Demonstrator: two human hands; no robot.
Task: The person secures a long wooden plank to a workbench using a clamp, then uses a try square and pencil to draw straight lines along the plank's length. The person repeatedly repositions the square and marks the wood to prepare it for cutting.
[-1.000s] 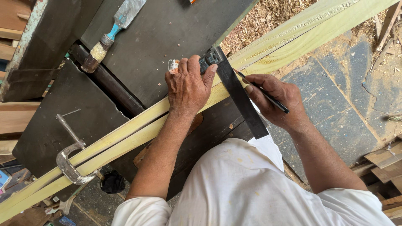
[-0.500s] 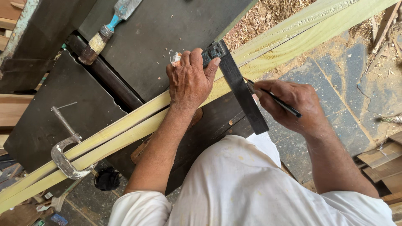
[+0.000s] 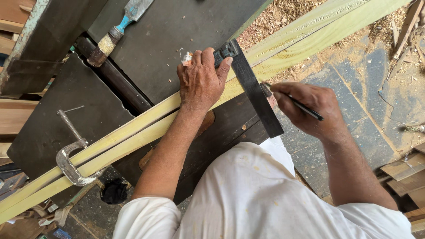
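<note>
A dark metal counter (image 3: 177, 48) carried two long pale wooden strips (image 3: 133, 132) lying diagonally across it, pinned near one end by a steel C-clamp (image 3: 71, 161). A blue-handled chisel (image 3: 117, 28) lay on its top. The stone floor (image 3: 354, 110) beyond held sawdust (image 3: 283, 13) and wood offcuts (image 3: 405, 170)

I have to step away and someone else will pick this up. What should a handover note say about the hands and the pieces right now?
Left hand: pressing the try square flat across the long wooden strips.
Right hand: holds a pencil, tip at the square's blade edge.
Strips lie on the dark bench, held by a metal C-clamp at the left end.
Chisel lies unused on the bench.
Done: strips clamped, square set.
Left: no finished line can be seen; check under the blade.
</note>
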